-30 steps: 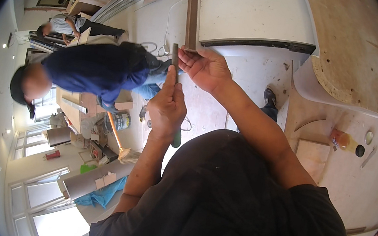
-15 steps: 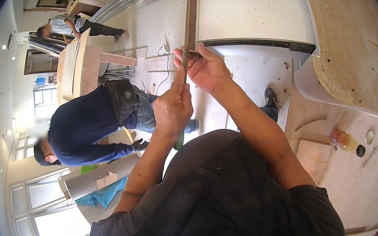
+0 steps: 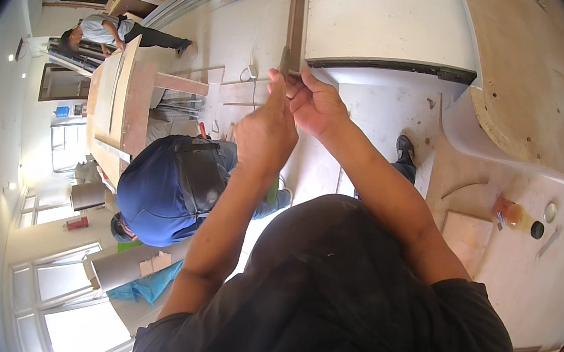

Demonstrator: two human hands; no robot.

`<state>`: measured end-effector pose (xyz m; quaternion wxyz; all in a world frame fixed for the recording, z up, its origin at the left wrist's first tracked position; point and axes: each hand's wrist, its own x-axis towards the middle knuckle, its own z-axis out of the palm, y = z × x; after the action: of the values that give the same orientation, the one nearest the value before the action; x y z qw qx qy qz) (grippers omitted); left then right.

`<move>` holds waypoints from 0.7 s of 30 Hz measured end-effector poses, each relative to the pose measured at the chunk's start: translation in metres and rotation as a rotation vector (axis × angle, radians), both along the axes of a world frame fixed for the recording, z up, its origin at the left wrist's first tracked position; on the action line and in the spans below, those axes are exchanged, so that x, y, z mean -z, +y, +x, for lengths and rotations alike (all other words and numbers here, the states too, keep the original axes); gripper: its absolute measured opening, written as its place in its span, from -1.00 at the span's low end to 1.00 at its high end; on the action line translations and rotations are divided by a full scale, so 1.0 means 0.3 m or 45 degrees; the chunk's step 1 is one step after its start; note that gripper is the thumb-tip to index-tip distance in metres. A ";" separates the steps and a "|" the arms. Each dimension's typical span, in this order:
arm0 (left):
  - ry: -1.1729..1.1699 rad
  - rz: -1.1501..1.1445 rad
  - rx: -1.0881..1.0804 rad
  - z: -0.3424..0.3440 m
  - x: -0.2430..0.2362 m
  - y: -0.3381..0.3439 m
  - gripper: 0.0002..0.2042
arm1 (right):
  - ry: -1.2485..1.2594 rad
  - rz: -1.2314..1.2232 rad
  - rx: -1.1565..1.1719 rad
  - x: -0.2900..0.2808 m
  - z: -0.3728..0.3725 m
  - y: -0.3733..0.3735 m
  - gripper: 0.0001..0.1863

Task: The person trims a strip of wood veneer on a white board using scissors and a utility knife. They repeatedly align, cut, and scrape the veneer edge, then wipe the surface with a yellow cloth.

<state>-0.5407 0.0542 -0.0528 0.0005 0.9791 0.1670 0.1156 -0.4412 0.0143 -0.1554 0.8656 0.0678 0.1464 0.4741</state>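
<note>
In my left hand [image 3: 265, 138] is a file [image 3: 284, 59]; its narrow grey-brown blade points away from me, and part of a green handle shows below the fist. The blade lies along the near end of a long brown strip [image 3: 299, 7], which runs away to the top of the view. My right hand [image 3: 317, 107] is at that near end, thumb and fingers closing on the strip from the right. The fingers partly hide the place where file and strip meet.
A white panel [image 3: 388, 22] with a dark edge lies just beyond my hands. At right stand a curved plywood piece [image 3: 543, 82] and a drink bottle [image 3: 519, 218]. A co-worker in blue [image 3: 163, 189] bends close at left; another person [image 3: 105, 32] stands farther off.
My left hand and the file have shifted slightly forward along the strip. My right fingers have curled in more. The co-worker in blue has bent lower and turned.
</note>
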 end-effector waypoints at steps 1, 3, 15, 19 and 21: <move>-0.020 -0.022 0.003 -0.032 0.009 -0.023 -0.53 | 0.011 0.001 0.001 -0.006 -0.011 -0.001 -0.57; -0.066 -0.052 0.009 -0.067 0.031 -0.056 -0.58 | 0.034 0.026 -0.010 -0.006 -0.013 0.000 -0.56; -0.038 0.019 0.001 -0.035 0.055 -0.037 -0.61 | 0.025 0.224 -0.040 0.072 -0.001 0.034 -0.55; -0.017 -0.026 -0.016 0.011 0.061 -0.017 -0.55 | 0.133 0.136 -0.018 0.021 -0.005 0.012 -0.57; 0.045 0.006 -0.021 0.007 0.058 -0.026 -0.46 | 0.067 0.139 -0.022 0.024 -0.010 0.016 -0.59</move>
<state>-0.5387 0.0465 -0.0703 -0.0057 0.9796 0.1747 0.0988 -0.4441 0.0190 -0.1625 0.8523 0.1260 0.1437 0.4870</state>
